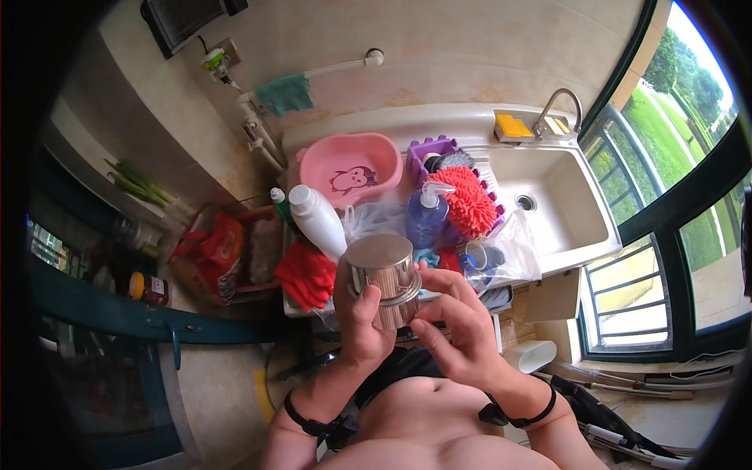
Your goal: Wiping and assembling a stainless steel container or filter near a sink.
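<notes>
A shiny stainless steel canister, round with a flat top and a rim around its middle, is held up in front of my body. Its lower end tapers in slightly below the rim. My left hand is wrapped round its left side, the thumb pressed across the front near the rim. From the right, my right hand reaches its edge with bent fingers, the fingertips resting at the rim and lower side. What lies inside the canister is hidden.
Behind stand a white bottle, a blue pump bottle, a pink basin, a purple basket and a red chenille mitt. Red gloves lie left; a white sink with a curved faucet is at right.
</notes>
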Demonstrator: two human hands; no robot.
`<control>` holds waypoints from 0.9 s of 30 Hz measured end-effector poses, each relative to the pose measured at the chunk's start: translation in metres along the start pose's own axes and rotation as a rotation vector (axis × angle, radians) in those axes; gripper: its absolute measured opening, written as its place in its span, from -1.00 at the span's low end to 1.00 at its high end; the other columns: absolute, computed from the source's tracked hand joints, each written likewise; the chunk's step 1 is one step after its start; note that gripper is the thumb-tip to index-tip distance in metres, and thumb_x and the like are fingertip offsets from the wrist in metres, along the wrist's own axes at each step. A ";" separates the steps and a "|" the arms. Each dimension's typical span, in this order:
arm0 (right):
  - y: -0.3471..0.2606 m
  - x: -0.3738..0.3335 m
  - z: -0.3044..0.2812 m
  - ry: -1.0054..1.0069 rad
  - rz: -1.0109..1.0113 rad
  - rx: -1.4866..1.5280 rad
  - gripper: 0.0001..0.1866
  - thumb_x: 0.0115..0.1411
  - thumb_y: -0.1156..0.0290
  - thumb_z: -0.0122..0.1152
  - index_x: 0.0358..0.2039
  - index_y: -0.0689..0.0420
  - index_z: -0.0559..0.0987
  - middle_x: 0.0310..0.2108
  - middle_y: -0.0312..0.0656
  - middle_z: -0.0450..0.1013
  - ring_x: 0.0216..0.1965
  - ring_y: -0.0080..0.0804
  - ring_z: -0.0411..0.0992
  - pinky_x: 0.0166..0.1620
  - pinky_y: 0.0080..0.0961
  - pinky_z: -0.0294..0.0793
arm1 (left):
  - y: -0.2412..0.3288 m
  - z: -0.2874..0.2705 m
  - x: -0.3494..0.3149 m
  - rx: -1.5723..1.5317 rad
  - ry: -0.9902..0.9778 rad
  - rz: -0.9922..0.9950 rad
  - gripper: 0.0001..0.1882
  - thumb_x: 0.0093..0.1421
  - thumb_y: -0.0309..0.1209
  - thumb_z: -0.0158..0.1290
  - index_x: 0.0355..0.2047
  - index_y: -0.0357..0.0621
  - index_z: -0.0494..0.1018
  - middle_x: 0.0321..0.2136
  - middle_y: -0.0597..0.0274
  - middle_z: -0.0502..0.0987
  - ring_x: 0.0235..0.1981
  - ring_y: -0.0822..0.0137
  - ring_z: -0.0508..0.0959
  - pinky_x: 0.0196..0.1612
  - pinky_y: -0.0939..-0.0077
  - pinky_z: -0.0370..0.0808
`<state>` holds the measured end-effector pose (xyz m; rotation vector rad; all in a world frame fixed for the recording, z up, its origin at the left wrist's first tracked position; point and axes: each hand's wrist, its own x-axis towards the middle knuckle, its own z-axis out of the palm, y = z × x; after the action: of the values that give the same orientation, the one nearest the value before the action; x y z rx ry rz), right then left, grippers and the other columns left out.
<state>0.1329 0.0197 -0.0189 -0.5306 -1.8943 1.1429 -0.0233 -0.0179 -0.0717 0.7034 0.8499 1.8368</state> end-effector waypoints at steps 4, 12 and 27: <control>-0.010 0.000 0.003 0.020 -0.052 -0.079 -0.87 0.11 0.66 0.34 -0.33 0.28 0.56 0.12 0.19 0.34 0.20 0.09 0.42 0.18 -0.18 0.43 | 0.010 0.010 -0.001 -0.063 -0.054 -0.035 -0.19 0.22 0.20 -0.12 0.20 -0.27 0.32 0.00 -0.03 0.51 0.15 -0.05 0.51 0.15 0.03 0.54; -0.018 -0.002 0.010 0.083 -0.098 -0.103 -0.86 0.09 0.69 0.33 -0.34 0.30 0.56 0.12 0.20 0.32 0.05 0.03 0.54 -0.03 -0.27 0.64 | 0.018 0.016 -0.001 -0.083 -0.106 -0.049 -0.13 0.20 0.31 -0.13 0.19 -0.23 0.34 -0.03 0.01 0.51 0.11 -0.03 0.53 0.19 0.02 0.50; -0.028 -0.002 0.006 0.111 -0.040 -0.121 -0.85 0.12 0.66 0.33 -0.30 0.26 0.56 0.12 0.19 0.32 0.01 0.03 0.55 -0.04 -0.24 0.58 | 0.022 0.021 -0.003 -0.170 -0.088 -0.134 -0.20 0.35 0.28 -0.20 0.24 -0.19 0.32 0.06 -0.04 0.52 0.11 0.03 0.54 0.17 0.03 0.48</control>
<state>0.1307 0.0011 0.0028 -0.6077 -1.8777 0.9577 -0.0174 -0.0216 -0.0416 0.6009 0.6591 1.7215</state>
